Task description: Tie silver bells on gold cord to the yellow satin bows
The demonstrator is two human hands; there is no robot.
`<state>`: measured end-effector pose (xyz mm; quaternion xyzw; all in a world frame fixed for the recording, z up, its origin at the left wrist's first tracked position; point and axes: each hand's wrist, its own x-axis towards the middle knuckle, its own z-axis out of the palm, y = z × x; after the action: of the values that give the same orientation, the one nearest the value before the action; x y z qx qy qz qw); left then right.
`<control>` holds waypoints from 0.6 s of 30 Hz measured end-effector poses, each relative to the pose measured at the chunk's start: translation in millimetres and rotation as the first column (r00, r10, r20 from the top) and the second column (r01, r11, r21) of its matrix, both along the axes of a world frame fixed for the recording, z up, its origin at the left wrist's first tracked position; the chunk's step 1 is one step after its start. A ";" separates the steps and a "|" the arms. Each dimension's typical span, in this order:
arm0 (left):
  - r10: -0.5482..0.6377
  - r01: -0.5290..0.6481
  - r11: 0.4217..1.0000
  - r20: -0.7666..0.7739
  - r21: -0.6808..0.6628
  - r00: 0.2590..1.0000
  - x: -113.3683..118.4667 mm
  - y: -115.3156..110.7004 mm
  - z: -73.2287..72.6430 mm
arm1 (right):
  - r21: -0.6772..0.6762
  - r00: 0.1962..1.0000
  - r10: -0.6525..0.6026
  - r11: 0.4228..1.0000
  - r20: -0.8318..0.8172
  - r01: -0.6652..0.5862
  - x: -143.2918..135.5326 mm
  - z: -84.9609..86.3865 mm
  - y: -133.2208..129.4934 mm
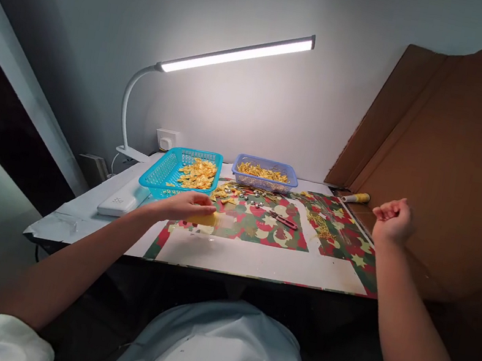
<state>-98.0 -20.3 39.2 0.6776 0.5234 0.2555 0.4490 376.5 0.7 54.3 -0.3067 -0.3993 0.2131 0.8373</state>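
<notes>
My left hand (189, 207) is closed around a spool of yellow thread (206, 219), held low over the near left part of the patterned sheet. Its pale end points right and is blurred. My right hand (395, 221) is raised off the table's right side with its fingers curled shut; whatever they pinch is too small or hidden to make out. Between the hands lie a pair of reddish thread snips (283, 220), several small silver bells (255, 204) and some loose yellow ribbon pieces (224, 194). Thin gold strands (320, 226) lie nearer my right hand.
A turquoise basket (156, 173) holds yellow ribbon pieces; a purple basket (263, 182) behind holds thin golden pieces. A white power bank (120, 201) lies left. Another yellow-wound cone (356, 198) rests by tall cardboard (456, 150). A clamp lamp (239, 54) arches above.
</notes>
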 end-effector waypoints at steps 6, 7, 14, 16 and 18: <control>0.284 -0.297 0.951 0.147 0.081 0.948 -19.6 11.1 4.7 | -0.006 0.996 -0.038 0.999 0.079 0.039 21.0 1.0 -21.2; 0.304 -0.319 0.946 0.179 0.063 0.936 -24.8 13.3 5.2 | -0.021 0.992 -0.069 0.997 0.110 0.072 24.9 -1.8 -23.5; 0.356 -0.367 0.930 0.242 -0.003 0.902 -39.1 15.9 5.3 | -0.327 0.717 -0.240 0.765 0.655 0.555 29.4 -20.3 -25.1; 0.356 -0.362 0.932 0.249 -0.023 0.900 -33.8 12.7 8.2 | -0.354 0.453 -0.015 0.602 0.891 0.716 13.0 -20.9 -25.5; 0.354 -0.357 0.933 0.254 -0.038 0.900 -26.9 8.8 13.1 | -0.285 0.264 0.128 0.614 0.956 0.736 -15.5 -19.8 -27.9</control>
<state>-125.0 -11.5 52.3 0.5342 0.5745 0.4209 0.4554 361.0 -27.2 34.5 -0.7410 -0.6044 -0.0554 0.2872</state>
